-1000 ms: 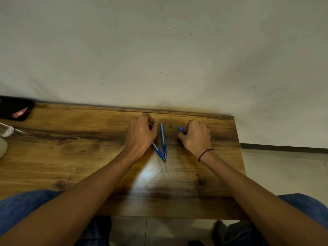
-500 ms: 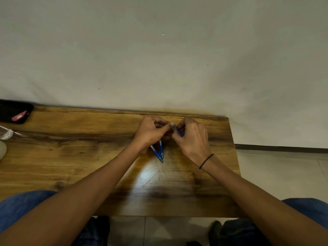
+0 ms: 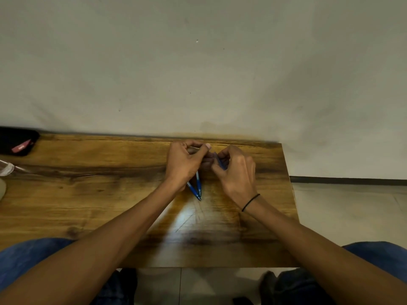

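My two hands meet near the far edge of the wooden table (image 3: 110, 194). My right hand (image 3: 236, 170), a black band on its wrist, pinches a small dark blue piece (image 3: 221, 162) between thumb and fingers. My left hand (image 3: 184, 164) has curled fingers, and its thumb and fingertips reach to the same piece. Two blue pens (image 3: 196, 187) lie on the table in a narrow V, tips together and pointing towards me. My left hand hides their upper ends.
A black pouch with a red tag (image 3: 16, 142) lies at the far left by the wall. A clear object (image 3: 6, 169) and a pale rounded one sit at the left edge. The table's right edge (image 3: 290, 194) drops to a tiled floor.
My hands, apart a second ago, have come together over the pens' upper ends. The left hand has lifted off its pen and now meets the right hand's blue piece. The pens stay put.
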A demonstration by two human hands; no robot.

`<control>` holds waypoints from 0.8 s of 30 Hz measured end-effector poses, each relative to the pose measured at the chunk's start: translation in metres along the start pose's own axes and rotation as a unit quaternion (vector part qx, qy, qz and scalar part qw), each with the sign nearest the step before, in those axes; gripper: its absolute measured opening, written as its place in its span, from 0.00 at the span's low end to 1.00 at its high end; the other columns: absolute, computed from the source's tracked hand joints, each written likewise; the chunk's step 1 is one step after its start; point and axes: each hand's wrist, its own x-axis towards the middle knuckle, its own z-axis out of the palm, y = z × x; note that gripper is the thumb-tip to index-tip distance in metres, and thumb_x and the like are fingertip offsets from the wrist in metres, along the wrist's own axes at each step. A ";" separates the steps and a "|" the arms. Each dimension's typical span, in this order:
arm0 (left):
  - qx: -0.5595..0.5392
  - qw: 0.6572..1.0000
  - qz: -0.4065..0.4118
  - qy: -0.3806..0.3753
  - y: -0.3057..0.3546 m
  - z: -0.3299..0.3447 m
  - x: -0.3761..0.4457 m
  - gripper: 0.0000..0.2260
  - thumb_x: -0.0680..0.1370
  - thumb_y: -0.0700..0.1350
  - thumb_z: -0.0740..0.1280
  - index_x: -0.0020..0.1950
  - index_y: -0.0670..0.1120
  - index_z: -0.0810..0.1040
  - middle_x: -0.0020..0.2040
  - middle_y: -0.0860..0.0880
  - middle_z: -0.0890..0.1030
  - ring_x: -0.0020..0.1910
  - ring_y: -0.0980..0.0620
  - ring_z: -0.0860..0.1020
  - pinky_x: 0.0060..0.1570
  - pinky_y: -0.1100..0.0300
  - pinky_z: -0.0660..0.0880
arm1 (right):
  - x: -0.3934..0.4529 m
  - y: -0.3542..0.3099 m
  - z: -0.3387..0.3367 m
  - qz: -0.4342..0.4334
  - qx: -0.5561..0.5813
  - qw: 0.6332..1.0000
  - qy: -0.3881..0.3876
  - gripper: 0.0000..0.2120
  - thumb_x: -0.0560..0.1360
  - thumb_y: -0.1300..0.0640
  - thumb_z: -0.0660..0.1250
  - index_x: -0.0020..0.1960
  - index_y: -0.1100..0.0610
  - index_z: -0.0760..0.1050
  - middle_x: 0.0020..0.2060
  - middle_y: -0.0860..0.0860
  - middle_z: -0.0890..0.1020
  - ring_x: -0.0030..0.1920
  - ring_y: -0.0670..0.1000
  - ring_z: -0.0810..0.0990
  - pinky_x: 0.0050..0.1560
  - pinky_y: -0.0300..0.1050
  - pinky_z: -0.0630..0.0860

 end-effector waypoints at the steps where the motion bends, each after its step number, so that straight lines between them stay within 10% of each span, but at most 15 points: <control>1: -0.004 1.000 -0.005 0.004 0.001 -0.001 0.000 0.04 0.79 0.42 0.76 0.49 0.42 0.86 0.40 0.43 0.89 0.40 0.45 0.89 0.37 0.59 0.84 | 0.000 0.000 0.000 0.009 0.004 1.000 0.003 0.08 0.76 0.52 0.74 0.48 0.55 0.79 0.41 0.50 0.84 0.40 0.53 0.82 0.40 0.55 0.80; 14: 0.325 0.944 0.014 -0.049 -0.030 -0.001 -0.005 0.05 0.77 0.47 0.79 0.42 0.49 0.87 0.29 0.56 0.85 0.28 0.61 0.84 0.28 0.71 0.75 | -0.003 0.006 -0.006 0.050 0.005 0.999 -0.015 0.05 0.76 0.54 0.74 0.47 0.54 0.80 0.40 0.47 0.85 0.40 0.50 0.84 0.41 0.55 0.82; 24: 0.148 0.988 -0.042 -0.005 -0.024 -0.012 0.010 0.09 0.80 0.50 0.75 0.42 0.47 0.86 0.36 0.48 0.88 0.35 0.50 0.87 0.38 0.58 0.84 | 0.002 0.006 -0.014 0.030 0.018 0.999 -0.028 0.05 0.77 0.56 0.74 0.50 0.56 0.81 0.43 0.48 0.85 0.42 0.49 0.83 0.45 0.55 0.83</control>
